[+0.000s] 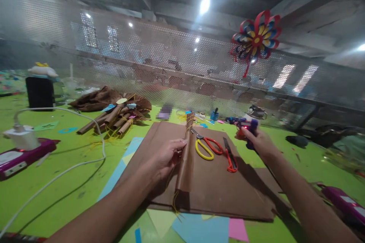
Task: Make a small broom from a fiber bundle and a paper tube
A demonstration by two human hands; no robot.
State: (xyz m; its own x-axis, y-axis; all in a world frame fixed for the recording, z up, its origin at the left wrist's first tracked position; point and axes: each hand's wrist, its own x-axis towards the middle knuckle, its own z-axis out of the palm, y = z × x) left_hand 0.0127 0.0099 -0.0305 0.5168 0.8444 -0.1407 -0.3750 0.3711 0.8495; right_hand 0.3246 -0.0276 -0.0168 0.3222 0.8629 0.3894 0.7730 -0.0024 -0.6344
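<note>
My left hand (168,157) is closed on a rolled brown paper tube (184,167), which stands tilted over flat brown paper sheets (211,193). Thin yellow strings trail from both ends of the tube. At the right, my right hand (258,142) grips a dark blue glue gun (247,124), its small red light lit and its nozzle turned left, apart from the tube. Between the hands lie scissors (208,148) with one yellow and one red handle. Beside them is a box cutter (230,155) with a red-orange body, also on the sheets.
Several finished-looking brown paper rolls (119,119) with strings lie at back left. A white cable (104,148) loops from a charger (21,136) on a purple power strip (28,155). Another purple strip (343,201) sits at right. Coloured paper (196,229) pokes out under the sheets.
</note>
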